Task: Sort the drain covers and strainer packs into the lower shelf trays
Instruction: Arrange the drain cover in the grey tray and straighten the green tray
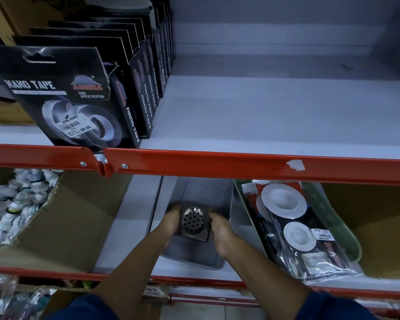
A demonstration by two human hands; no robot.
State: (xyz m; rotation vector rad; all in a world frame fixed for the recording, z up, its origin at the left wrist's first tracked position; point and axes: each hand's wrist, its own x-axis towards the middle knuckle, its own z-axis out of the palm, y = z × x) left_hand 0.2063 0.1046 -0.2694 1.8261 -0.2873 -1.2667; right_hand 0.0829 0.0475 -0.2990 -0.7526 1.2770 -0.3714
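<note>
A red-edged lower shelf [217,166] holds a grey tray [194,257] beside a green tray [346,239] of bagged strainer packs [293,227]; over the grey tray, the left hand [169,224] and right hand [222,229] clasp a square steel drain cover [194,221] between them, possibly resting on its floor.

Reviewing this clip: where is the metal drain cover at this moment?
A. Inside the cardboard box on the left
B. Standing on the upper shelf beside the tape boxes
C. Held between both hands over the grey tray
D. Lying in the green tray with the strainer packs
C: the square metal drain cover sits between the left hand and right hand, over the grey tray, apart from the green tray holding the strainer packs.
</note>
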